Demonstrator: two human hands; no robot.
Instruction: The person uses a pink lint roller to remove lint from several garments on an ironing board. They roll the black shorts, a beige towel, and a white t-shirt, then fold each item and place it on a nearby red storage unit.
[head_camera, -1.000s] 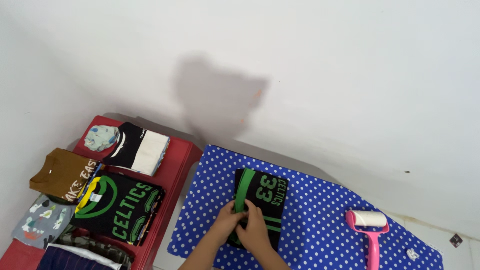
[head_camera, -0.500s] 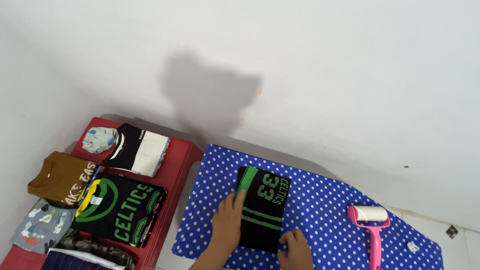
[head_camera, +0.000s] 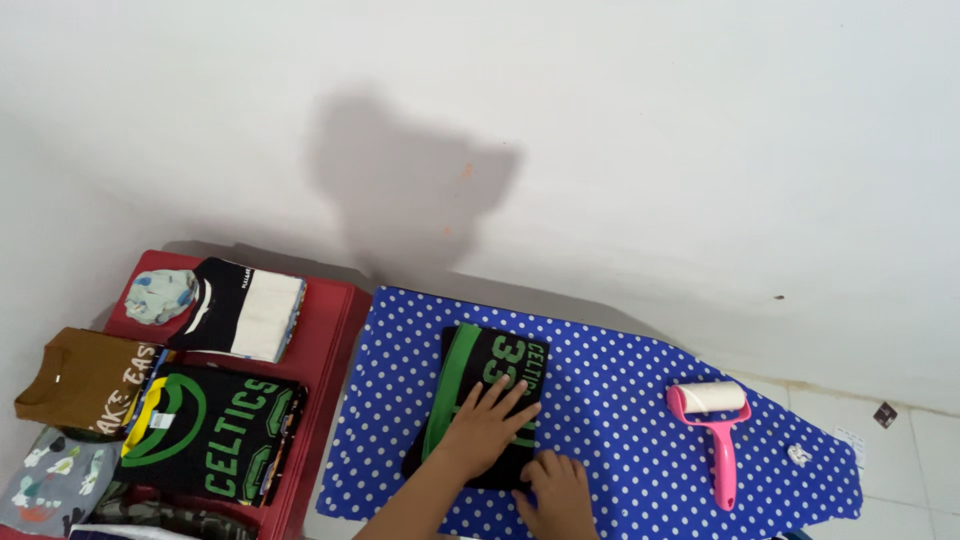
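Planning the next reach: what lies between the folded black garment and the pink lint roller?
Head view: only bare polka-dot cloth between the folded black garment and the pink lint roller.

A blue cloth with white dots (head_camera: 620, 420) covers the table. A pink lint roller (head_camera: 716, 430) lies on the cloth near its right end, white roll end toward the wall, handle toward the near edge. Left of the table stands a red surface (head_camera: 325, 330) carrying folded garments: a black and white shirt (head_camera: 240, 312), a pale patterned piece (head_camera: 158, 296) beside it, a brown shirt (head_camera: 80, 378), a black shirt with green print (head_camera: 215, 432) and a grey patterned shirt (head_camera: 50, 478). A white wall (head_camera: 600, 130) rises behind.
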